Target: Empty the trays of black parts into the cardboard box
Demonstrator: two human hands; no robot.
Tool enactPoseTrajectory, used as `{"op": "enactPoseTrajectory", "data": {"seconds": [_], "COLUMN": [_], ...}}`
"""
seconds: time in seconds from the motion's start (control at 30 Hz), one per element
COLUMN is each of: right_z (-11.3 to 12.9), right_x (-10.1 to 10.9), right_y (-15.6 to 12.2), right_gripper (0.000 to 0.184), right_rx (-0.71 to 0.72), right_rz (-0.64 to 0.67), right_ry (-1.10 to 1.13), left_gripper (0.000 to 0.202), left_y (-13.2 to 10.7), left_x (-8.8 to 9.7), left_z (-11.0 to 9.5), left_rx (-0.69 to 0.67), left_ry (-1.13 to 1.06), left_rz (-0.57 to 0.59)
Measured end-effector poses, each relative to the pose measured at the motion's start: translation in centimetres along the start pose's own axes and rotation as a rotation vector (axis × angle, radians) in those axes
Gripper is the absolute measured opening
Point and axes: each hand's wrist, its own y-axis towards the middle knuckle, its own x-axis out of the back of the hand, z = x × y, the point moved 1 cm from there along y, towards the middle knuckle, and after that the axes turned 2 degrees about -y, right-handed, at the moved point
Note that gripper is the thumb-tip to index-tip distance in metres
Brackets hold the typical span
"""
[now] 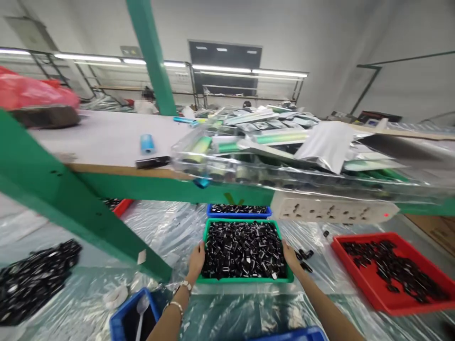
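A green tray [245,281] heaped with small black parts sits on the plastic-covered bench in front of me. My left hand [196,259] grips its left rim, fingers curled over the edge. My right hand [290,255] grips its right rim the same way. A watch and a bracelet sit on my left wrist. A blue tray [239,215] with more black parts stands just behind the green one.
A red tray [391,303] of black parts lies to the right, a loose pile of black parts [33,279] to the left. A blue bin [131,319] holding a spoon is near my left forearm. Overhead, a green-framed shelf [170,189] carries packaged goods and a white power strip [334,210].
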Motion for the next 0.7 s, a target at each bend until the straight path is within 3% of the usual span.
{"op": "enactPoseTrajectory", "data": {"seconds": [0.17, 0.37, 0.53, 0.7], "right_z": [-0.9, 0.0, 1.3, 0.7], "right_x": [1.2, 5.9, 7.8, 5.2], "right_y": [-3.3, -9.8, -19.3, -32.5], "right_gripper": [0.064, 0.049, 0.048, 0.051], "right_rx": [0.003, -0.052, -0.052, -0.088], "right_rz": [-0.004, -0.015, -0.086, -0.121], "right_ry": [-0.017, 0.008, -0.045, -0.094], "left_gripper": [0.044, 0.048, 0.054, 0.056], "left_y": [-3.9, -11.8, -20.6, -30.0], "left_x": [1.0, 4.6, 10.0, 17.1], "left_z": [1.4, 1.4, 3.3, 9.4], "left_rx": [-0.022, -0.107, -0.114, -0.122], "left_ry": [-0.129, -0.280, -0.388, -0.410], "left_rz": [-0.047, -0.083, -0.097, -0.089]}}
